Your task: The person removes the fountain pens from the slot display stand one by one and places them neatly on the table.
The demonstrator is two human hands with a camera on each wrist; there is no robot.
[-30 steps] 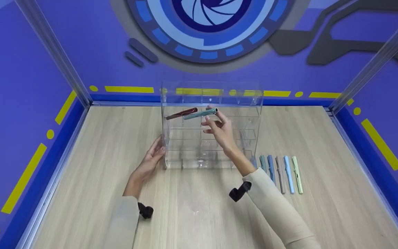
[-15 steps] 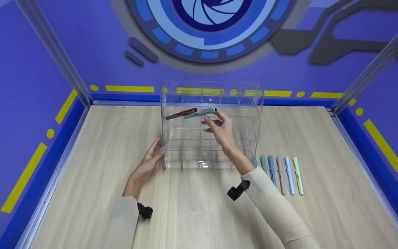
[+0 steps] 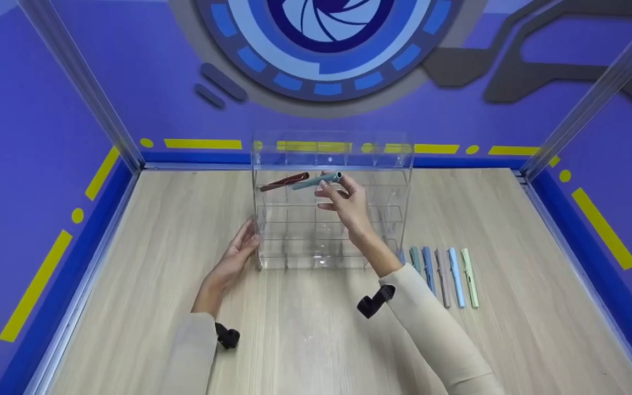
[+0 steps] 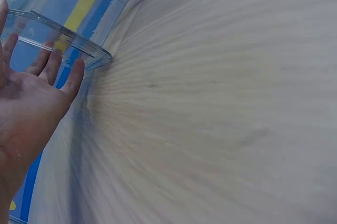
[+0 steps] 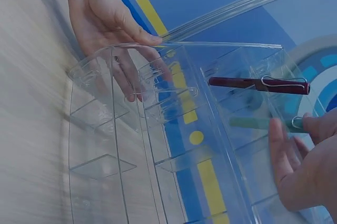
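Note:
A clear rack [image 3: 294,206] with several compartments stands upright at the middle of the table. My left hand [image 3: 233,255] touches its left side, fingers [image 4: 73,79] extended along the outer panel and the thumb near the front edge. Between thumb and fingers, my right hand [image 3: 353,211] pinches a teal pen [image 3: 306,184] by its cap end. This pen slants at an upper compartment, its far end over the shelf. Left of it a dark red pen [image 5: 242,83] with a metal clip lies in the same row.
Right of the rack several pens lie side by side on the wooden table [image 3: 530,274], among them a grey-brown pen [image 3: 443,280], a light blue pen [image 3: 457,277] and a pale green pen [image 3: 470,277]. Blue printed walls [image 3: 146,71] close off the back and sides.
The right thumb has moved up onto the teal pen, which tilts slightly differently. The left hand, rack and red pen stay in place; the head view has shifted a little.

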